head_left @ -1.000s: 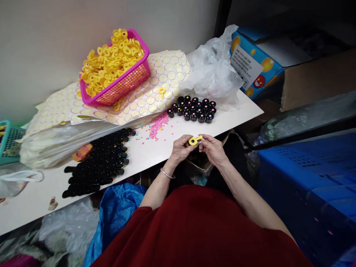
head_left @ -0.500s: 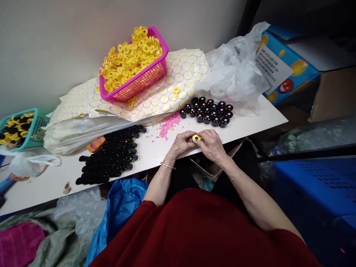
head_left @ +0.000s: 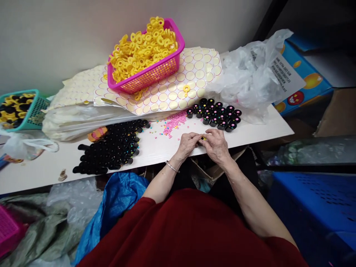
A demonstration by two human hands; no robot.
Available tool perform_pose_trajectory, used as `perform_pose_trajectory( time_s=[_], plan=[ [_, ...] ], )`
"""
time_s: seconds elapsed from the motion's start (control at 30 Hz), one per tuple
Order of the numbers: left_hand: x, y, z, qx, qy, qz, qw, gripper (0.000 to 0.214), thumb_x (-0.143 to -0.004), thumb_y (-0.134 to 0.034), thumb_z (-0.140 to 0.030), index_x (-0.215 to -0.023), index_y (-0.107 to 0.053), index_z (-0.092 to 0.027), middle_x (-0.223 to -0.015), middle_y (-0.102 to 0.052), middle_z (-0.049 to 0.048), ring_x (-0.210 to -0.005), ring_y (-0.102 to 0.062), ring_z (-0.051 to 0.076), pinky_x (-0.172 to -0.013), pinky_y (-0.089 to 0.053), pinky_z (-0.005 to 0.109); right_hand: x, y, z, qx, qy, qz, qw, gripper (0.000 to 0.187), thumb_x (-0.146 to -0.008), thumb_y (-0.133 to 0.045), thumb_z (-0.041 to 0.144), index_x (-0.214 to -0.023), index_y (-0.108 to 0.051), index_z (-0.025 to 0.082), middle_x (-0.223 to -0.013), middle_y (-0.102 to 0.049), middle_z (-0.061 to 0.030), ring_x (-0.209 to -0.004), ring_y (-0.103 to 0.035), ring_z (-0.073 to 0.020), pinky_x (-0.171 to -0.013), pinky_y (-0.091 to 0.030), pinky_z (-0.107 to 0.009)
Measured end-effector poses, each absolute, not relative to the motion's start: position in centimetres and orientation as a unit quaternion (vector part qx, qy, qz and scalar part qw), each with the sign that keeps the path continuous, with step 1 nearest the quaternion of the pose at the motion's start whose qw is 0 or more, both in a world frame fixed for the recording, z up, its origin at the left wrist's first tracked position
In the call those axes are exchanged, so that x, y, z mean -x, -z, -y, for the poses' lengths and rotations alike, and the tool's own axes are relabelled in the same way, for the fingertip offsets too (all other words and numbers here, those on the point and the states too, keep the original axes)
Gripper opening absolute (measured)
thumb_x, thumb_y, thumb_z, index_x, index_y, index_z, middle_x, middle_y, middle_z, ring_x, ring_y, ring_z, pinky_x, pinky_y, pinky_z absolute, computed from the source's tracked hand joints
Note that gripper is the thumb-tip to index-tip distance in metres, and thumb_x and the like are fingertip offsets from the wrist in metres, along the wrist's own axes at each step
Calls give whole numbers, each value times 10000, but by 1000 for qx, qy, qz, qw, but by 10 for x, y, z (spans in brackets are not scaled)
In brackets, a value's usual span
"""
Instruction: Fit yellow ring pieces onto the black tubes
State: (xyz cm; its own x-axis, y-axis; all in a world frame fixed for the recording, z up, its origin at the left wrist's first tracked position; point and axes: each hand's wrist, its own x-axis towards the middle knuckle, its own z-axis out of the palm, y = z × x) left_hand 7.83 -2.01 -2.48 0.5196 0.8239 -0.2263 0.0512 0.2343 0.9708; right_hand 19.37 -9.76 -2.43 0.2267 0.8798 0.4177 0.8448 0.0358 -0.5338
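Hands [head_left: 217, 146] shifted over yellow piece [head_left: 204, 138] — now mostly covered, between them | both pinching

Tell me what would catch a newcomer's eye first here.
Probably the pink basket heaped with yellow rings, on patterned sheets toward the wall. Then the pink beads scattered on the white table between two clusters of black pieces. Near the table's front edge, the left hand and right hand hold a mostly hidden yellow piece.

Dark red top [head_left: 191, 230], silver bracelet [head_left: 172, 167]
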Motion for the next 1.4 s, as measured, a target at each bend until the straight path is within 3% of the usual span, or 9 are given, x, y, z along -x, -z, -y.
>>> perform_pose_trajectory(
  time_s=[0.1,0.23,0.53,0.73,0.87,0.93,1.03,1.13,1.4],
  plan=[
    [-78,27,22,-567,-298,-392,661,267,-680,-663,-382,-670,-687,-116,-552,-584,-12,-507,-454,64,-506,-351,207,-188,36,104,702,-37,553,448,278,-831,-543,385,-1013,-660,211,-1103,-572,-114,-1044,-492,-275,-858,-467,-462],
    [-76,29,23,-571,-310,-375,661,214,-682,-653,-333,-695,-706,-126,-667,-636,16,-584,-512,81,-561,-391,212,-179,46,116,701,-93,474,525,358,-867,-494,384,-1164,-590,209,-1209,-501,-128,-982,-551,-221,-788,-516,-400],
    [-76,23,21,-568,-296,-376,669,187,-689,-626,-284,-664,-707,-118,-644,-619,15,-587,-507,86,-564,-389,216,-182,39,110,708,-28,573,411,315,-852,-512,390,-1086,-630,215,-1156,-576,-133,-1069,-493,-294,-892,-454,-501],
    [-75,23,21,-593,-302,-369,649,158,-696,-619,-252,-667,-716,-132,-653,-634,17,-623,-530,102,-597,-406,221,-179,41,110,702,-29,572,424,297,-866,-493,398,-1065,-608,210,-1054,-611,-119,-986,-526,-266,-866,-466,-463],
    [-76,25,21,-614,-308,-369,626,153,-706,-610,-245,-658,-710,-139,-666,-644,23,-662,-557,117,-643,-421,231,-177,41,113,712,-57,512,477,379,-807,-568,451,-1078,-591,188,-1187,-544,-149,-1030,-526,-265,-810,-492,-432],
    [-76,27,21,-615,-311,-368,624,161,-716,-606,-255,-669,-710,-141,-671,-644,22,-660,-562,117,-648,-423,235,-174,40,115,724,-90,437,525,439,-780,-590,477,-1106,-566,183,-1202,-527,-149,-920,-567,-223,-730,-510,-387],
    [-75,29,21,-622,-312,-360,622,165,-727,-605,-263,-688,-712,-144,-693,-649,21,-670,-571,116,-674,-427,240,-169,40,113,720,-204,314,584,429,-797,-549,520,-1049,-570,174,-844,-618,-51,-592,-538,-130,-566,-486,-297],
    [-75,29,21,-631,-313,-359,613,156,-730,-609,-256,-689,-713,-146,-700,-651,21,-683,-575,114,-692,-425,241,-165,40,105,689,-305,242,612,424,-781,-543,566,-904,-601,165,-505,-497,51,-434,-452,-99,-443,-410,-231],
    [-77,28,26,-594,-316,-386,632,181,-719,-631,-294,-697,-700,-129,-705,-648,21,-678,-560,108,-656,-421,227,-161,28,90,662,-375,167,627,361,-673,-650,522,-701,-569,171,-385,-456,78,-312,-408,-71,-323,-323,-182]
  ],
)
